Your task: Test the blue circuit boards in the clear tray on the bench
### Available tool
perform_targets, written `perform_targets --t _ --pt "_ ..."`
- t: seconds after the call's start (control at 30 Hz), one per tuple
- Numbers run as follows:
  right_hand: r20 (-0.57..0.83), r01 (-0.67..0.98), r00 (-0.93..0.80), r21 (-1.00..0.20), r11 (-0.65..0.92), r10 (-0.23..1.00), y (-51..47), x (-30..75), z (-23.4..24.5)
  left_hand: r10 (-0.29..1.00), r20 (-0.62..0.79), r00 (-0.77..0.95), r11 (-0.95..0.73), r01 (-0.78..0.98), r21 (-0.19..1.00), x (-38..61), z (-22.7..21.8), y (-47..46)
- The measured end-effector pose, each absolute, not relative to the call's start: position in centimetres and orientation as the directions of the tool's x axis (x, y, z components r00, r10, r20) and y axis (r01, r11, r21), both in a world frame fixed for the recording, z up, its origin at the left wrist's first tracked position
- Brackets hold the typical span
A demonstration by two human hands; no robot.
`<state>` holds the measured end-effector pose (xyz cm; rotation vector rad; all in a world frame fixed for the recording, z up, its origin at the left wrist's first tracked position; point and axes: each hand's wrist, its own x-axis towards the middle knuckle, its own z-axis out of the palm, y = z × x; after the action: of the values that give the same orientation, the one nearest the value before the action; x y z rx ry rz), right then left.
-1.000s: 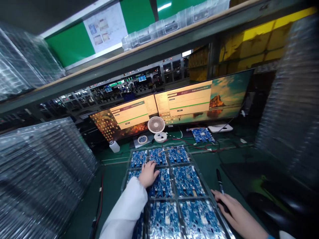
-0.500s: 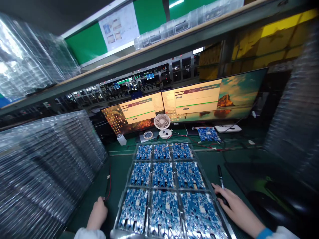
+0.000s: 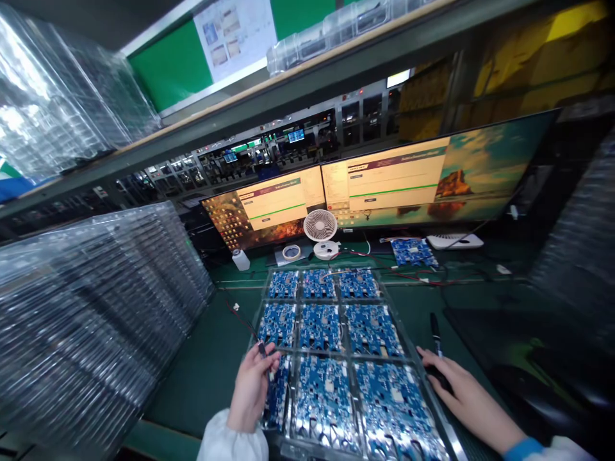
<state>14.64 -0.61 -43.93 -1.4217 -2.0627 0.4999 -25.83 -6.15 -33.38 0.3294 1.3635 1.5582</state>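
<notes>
Open green mat on the near left, between the stack of clear trays and the tray of blue boards, crossed only by a thin red-black wire. Right of the boards, a narrow strip with a black pen lying in it, hemmed by a dark pad. Far side is crowded: fan, tape roll, small bottle, loose board, monitors behind.

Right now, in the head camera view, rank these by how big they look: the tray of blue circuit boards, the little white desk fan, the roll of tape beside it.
1. tray of circuit boards, by far the largest, though nearest the camera
2. white desk fan
3. roll of tape, smallest
</notes>
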Motion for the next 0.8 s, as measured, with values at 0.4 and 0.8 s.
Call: perform_targets --t 0.4,0.8 --pt "0.207 0.704 -0.223 -0.641 0.305 0.952 -0.5 15.2 -44.7 0.857 -0.401 -0.323 0.333 -0.246 0.91 -23.1 -35.2 -5.8" --pt "0.178 0.698 -0.215 -0.66 0.279 0.96 -0.5 15.2 -44.6 0.981 -0.174 -0.082 0.192 0.376 0.907 -25.4 -30.3 -3.6"
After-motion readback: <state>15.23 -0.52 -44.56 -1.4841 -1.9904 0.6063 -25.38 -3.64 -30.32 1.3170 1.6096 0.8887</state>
